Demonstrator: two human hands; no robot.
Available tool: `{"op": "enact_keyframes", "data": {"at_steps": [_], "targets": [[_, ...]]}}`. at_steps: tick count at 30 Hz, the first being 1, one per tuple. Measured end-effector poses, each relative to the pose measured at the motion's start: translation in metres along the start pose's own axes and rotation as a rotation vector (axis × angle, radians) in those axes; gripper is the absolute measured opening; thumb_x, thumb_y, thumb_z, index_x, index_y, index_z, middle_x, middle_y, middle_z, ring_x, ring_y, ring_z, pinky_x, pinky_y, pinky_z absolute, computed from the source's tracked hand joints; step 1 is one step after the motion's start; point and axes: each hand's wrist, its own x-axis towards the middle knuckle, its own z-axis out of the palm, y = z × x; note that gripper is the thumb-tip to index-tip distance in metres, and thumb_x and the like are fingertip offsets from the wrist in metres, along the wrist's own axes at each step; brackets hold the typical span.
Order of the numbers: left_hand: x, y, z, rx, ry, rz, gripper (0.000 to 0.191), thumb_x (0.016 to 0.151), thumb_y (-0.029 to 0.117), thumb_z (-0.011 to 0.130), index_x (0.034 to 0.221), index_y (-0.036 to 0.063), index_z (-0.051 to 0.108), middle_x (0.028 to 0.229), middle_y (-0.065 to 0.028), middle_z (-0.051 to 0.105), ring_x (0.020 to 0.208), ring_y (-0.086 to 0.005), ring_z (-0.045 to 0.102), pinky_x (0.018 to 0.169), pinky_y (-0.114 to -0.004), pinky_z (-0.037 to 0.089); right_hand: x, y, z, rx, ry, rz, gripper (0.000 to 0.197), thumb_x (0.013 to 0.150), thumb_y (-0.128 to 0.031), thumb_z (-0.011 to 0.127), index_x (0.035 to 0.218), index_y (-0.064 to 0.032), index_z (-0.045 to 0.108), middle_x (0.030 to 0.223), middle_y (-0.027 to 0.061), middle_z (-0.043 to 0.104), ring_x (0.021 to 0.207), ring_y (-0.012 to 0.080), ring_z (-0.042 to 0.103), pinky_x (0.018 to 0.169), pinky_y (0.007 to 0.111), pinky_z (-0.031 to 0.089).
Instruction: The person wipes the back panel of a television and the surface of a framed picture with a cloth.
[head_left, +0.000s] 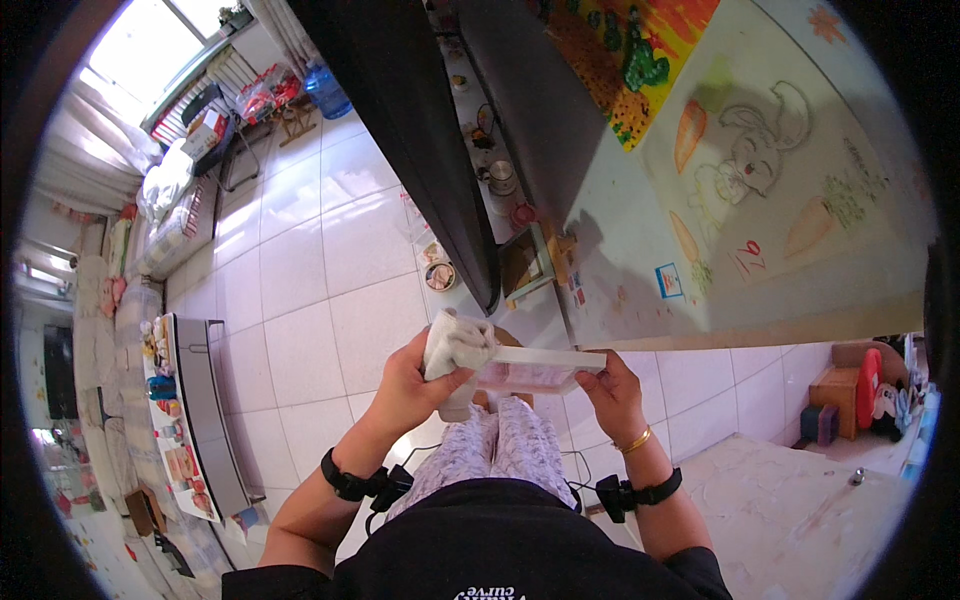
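Observation:
My left hand (409, 382) grips a bunched pale cloth (459, 345), which is pressed against the left end of a white-edged rectangular frame (551, 358). At the frame's other end, my right hand (613, 386) holds its corner between thumb and fingers. The frame is tilted, with its white edge upward and a pinkish face showing below. Part of the cloth hangs beneath my left hand. Just beyond the frame, a small green-edged framed item (527, 262) stands on a cabinet top at the end of a large dark flat panel.
Behind the dark panel (405, 135), a glass jar (501, 178) and small items line the surface. A round container (440, 276) sits in front. A wall with drawings (750, 165) rises at right. A cluttered low table (202, 420) stands left, a pale tabletop (780, 517) lower right.

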Motion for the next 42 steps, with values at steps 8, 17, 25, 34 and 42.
{"op": "enact_keyframes", "data": {"at_steps": [8, 17, 25, 34, 42], "targets": [[0.005, 0.026, 0.008, 0.496, 0.104, 0.108, 0.06, 0.102, 0.026, 0.085, 0.153, 0.0014, 0.064, 0.129, -0.0175, 0.065, 0.106, -0.0366, 0.075, 0.093, -0.046, 0.063, -0.006, -0.008, -0.003, -0.171, 0.023, 0.01, 0.029, 0.106, -0.008, 0.082, 0.132, 0.0008, 0.074, 0.113, 0.0096, 0.078, 0.102, 0.0146, 0.073, 0.09, 0.033, 0.061], [0.007, 0.045, 0.084, 0.743, -0.079, 0.461, 0.075, 0.096, 0.027, 0.086, 0.161, 0.0011, 0.059, 0.118, -0.015, 0.059, 0.086, -0.0354, 0.076, 0.073, -0.047, 0.064, 0.004, 0.0, 0.021, -0.479, -0.029, -0.237, 0.03, 0.094, -0.011, 0.089, 0.121, -0.0047, 0.077, 0.108, 0.0178, 0.079, 0.098, 0.0398, 0.079, 0.083, 0.044, 0.062], [0.018, 0.023, 0.037, 0.829, -0.105, 0.194, 0.06, 0.099, 0.023, 0.083, 0.151, 0.0015, 0.064, 0.131, -0.018, 0.067, 0.097, -0.041, 0.077, 0.083, -0.051, 0.064, 0.006, -0.017, 0.007, -0.408, 0.02, -0.144, 0.029, 0.098, -0.013, 0.087, 0.124, -0.0024, 0.077, 0.103, 0.0179, 0.076, 0.09, 0.0354, 0.076, 0.079, 0.04, 0.06], [0.026, 0.052, 0.092, 0.763, -0.128, 0.368, 0.077, 0.099, 0.029, 0.084, 0.165, 0.0018, 0.055, 0.128, -0.0184, 0.063, 0.094, -0.0432, 0.077, 0.081, -0.053, 0.064, 0.021, 0.005, 0.015, -0.38, 0.042, -0.36, 0.027, 0.1, -0.01, 0.085, 0.124, -0.0023, 0.076, 0.104, 0.0178, 0.076, 0.09, 0.0344, 0.075, 0.082, 0.04, 0.06], [0.026, 0.023, 0.045, 0.866, -0.019, 0.183, 0.085, 0.099, 0.028, 0.084, 0.172, 0.0034, 0.047, 0.127, -0.0195, 0.067, 0.097, -0.0424, 0.077, 0.081, -0.051, 0.064, 0.016, -0.016, 0.003, -0.42, 0.054, -0.128, 0.027, 0.1, -0.012, 0.086, 0.123, -0.0021, 0.076, 0.098, 0.0174, 0.074, 0.087, 0.0328, 0.073, 0.081, 0.039, 0.059]]}}
